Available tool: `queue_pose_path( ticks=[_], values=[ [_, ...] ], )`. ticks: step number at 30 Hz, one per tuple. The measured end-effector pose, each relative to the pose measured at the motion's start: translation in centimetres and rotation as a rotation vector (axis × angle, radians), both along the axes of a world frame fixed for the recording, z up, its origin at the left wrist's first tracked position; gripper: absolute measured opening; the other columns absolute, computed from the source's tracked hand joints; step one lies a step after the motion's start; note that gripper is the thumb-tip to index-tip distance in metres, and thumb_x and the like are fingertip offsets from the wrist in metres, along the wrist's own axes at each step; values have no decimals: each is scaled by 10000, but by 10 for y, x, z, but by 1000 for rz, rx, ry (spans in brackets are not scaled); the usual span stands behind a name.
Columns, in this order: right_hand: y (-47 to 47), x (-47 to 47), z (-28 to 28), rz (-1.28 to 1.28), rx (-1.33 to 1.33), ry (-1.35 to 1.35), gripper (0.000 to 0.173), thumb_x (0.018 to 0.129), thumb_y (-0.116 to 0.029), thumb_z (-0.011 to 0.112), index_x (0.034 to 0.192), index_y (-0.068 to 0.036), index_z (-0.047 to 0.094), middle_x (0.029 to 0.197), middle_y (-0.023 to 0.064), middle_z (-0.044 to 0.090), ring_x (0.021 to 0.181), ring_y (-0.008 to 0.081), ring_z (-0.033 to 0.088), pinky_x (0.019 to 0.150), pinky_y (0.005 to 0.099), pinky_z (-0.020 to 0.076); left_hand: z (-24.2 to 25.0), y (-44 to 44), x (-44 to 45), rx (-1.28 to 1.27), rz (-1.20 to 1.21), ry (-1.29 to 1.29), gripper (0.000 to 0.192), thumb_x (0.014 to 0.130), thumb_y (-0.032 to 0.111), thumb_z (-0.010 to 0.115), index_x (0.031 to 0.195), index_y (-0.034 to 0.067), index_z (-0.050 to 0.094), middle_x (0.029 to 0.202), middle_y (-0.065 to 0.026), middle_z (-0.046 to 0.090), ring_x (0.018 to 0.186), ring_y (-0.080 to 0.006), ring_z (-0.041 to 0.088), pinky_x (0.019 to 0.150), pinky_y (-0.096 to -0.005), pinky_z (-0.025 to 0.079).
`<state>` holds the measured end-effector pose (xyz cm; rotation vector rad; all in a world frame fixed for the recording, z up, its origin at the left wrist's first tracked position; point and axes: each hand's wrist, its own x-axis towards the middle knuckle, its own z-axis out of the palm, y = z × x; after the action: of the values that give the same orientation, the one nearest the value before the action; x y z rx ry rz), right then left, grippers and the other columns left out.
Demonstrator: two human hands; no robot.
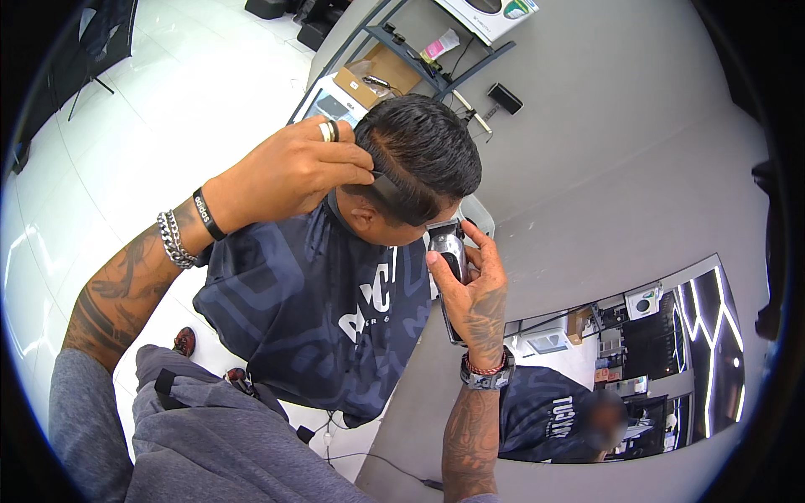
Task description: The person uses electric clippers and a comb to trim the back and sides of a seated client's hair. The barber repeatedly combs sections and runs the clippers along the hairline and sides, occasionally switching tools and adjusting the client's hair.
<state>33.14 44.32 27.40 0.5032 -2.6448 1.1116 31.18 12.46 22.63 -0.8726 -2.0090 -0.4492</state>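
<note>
A seated person with short dark hair (427, 138) wears a dark patterned barber's cape (270, 283). My left hand (295, 170) pinches a dark hair comb (390, 188), which lies against the hair at the side of the head, above the ear. Metal-bodied hair clippers (449, 248) are in my right hand (475, 289), with the thumb on one side and fingers on the other. The clipper blade is close to the front hairline by the forehead; whether it touches the hair I cannot tell.
Behind the head, a metal shelf (402, 47) holds a pink and white tube and other items, near an open cardboard box (371, 75). A mirror (635, 352) on the grey wall reflects the caped person. Below runs a black cable (383, 462).
</note>
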Motion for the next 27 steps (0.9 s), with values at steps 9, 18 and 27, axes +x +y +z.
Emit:
queue_pose_path(
  ticks=[9, 18, 27],
  values=[
    [3, -4, 1, 28, 18, -30, 639, 976, -192, 855, 1492, 41, 558, 1038, 145, 792, 854, 116, 757, 676, 233, 597, 6, 3, -4, 0, 1, 89, 262, 810, -18, 780, 1047, 82, 829, 1156, -8, 796, 1061, -214, 700, 942, -368, 579],
    [-35, 14, 4, 178, -92, -8, 635, 955, -156, 871, 1481, 16, 559, 1139, 173, 782, 981, 176, 765, 823, 298, 625, 24, 3, -6, -5, -98, 154, 317, 821, -16, 757, 1114, 94, 806, 1113, -27, 791, 1014, -242, 707, 910, -384, 590],
    [-13, 43, -39, 259, -72, -138, 692, 975, -93, 845, 1546, 43, 478, 1185, 160, 756, 1014, 135, 747, 846, 253, 613, 2, 4, -3, 14, -74, -122, 328, 838, 17, 740, 1160, 68, 773, 1012, -85, 769, 879, -308, 731, 809, -412, 583]
  ],
)
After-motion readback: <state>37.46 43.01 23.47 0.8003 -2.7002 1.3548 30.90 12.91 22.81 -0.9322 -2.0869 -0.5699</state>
